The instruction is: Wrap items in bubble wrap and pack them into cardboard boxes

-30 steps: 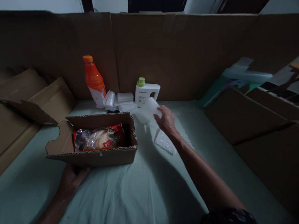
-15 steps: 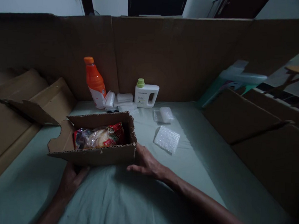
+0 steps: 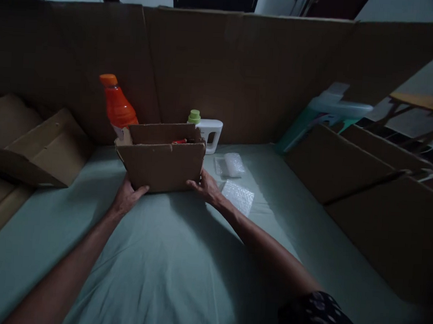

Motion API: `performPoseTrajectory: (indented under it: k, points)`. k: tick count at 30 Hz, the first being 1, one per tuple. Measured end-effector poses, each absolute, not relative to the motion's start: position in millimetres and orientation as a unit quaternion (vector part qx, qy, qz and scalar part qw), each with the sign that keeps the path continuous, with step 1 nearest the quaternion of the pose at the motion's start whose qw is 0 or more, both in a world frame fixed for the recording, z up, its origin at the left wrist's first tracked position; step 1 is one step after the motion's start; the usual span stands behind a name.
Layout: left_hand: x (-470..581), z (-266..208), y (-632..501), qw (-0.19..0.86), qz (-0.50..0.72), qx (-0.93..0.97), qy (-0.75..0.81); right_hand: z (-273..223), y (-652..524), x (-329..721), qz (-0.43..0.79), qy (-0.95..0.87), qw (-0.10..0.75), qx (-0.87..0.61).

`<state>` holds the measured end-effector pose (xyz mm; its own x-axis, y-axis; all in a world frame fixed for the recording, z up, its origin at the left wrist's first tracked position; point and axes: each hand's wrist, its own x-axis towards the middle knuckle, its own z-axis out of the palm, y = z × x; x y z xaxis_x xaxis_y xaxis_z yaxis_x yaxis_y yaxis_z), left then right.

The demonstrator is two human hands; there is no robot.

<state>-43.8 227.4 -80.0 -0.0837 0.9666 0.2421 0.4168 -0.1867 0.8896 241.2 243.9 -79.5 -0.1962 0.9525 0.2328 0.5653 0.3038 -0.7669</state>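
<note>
An open-topped cardboard box is held between both my hands, its near wall facing me. My left hand grips the lower left corner, thumb on the near wall and fingers hidden behind or under it. On the right side, my right hand clasps the lower edge, thumb in front. Only a bit of a red packet shows above the near wall; the rest of the contents is hidden. Behind the box stand an orange bottle and a white jug with a green cap, both partly covered.
Folded bubble wrap and a rolled bubble-wrap piece lie right of the box on the green sheet. Cardboard walls enclose the back. Cardboard boxes and a teal bottle stand at right; an open carton is at left.
The box has moved away from me, towards the orange bottle and the jug, and its near wall now hides most of the contents. Both hands moved forward with it.
</note>
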Motion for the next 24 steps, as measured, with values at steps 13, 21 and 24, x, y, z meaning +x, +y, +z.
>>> performPoseTrajectory:
  k: [13,21,24]
  points:
    - [-44.4,-95.1,214.8,0.305,0.490,0.607,0.547,-83.2,227.9,242.4,0.282,-0.708,0.360,-0.538]
    - [-53.1,-110.8,207.7,0.333,0.522,0.587,0.522,-77.0,212.2,264.5,0.249,-0.722,0.353,-0.541]
    - [-58.7,-125.0,172.1,0.325,0.492,0.584,0.557,-73.0,191.5,301.9,0.169,-0.730,0.334,-0.571]
